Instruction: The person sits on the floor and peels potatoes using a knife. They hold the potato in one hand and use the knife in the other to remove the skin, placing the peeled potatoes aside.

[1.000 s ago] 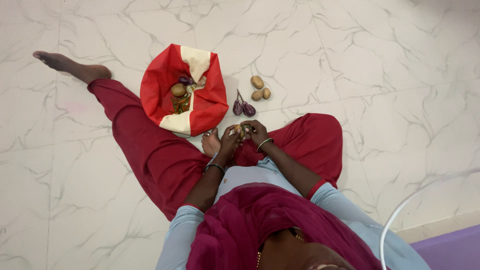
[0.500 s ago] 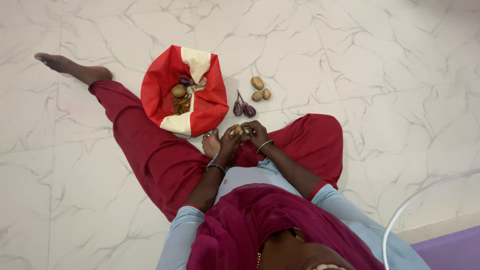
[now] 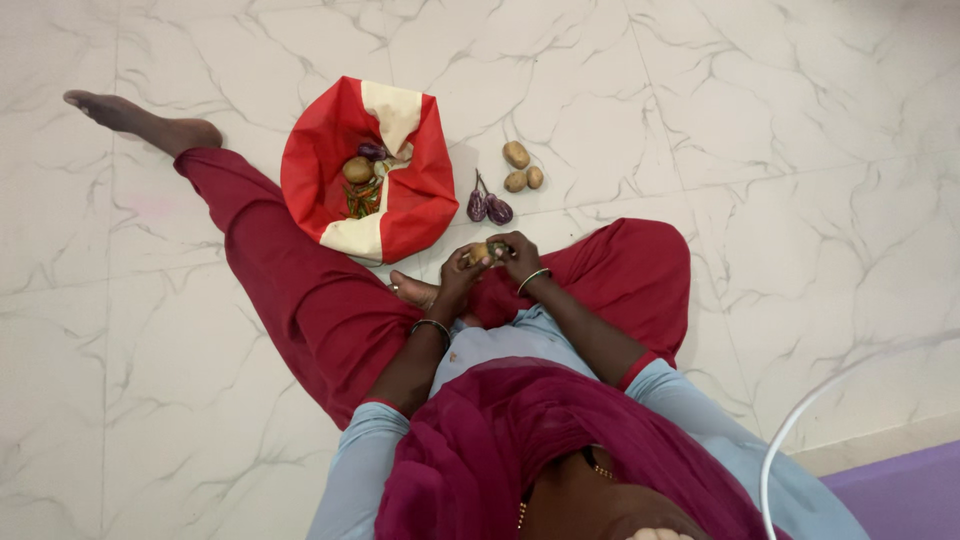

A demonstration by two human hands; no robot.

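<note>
Left hand (image 3: pixel 458 272) & right hand (image 3: pixel 518 257) both pinch one small potato (image 3: pixel 479 252) above lap. On floor: 3 potatoes (image 3: pixel 521 168), 2 brinjals (image 3: pixel 487 207). More veg in red bag (image 3: pixel 368 168), so roughly halfway.

1. Trousers (image 3: pixel 300 290): loose, dark red, covering both legs to the ankle.
2. Top (image 3: pixel 500 345): pale blue, with sleeves (image 3: pixel 350 470) that end above the elbow in a narrow red edge.
3. Scarf (image 3: pixel 520 440): deep magenta, draped in folds over chest and shoulders.
4. Bangles: a thin dark one on the left wrist (image 3: pixel 431 325), a light metal one on the right wrist (image 3: pixel 532 279).
5. Feet (image 3: pixel 140 120): bare, no shoes.
6. Necklace (image 3: pixel 600 470): fine gold chain at the neck.
</note>
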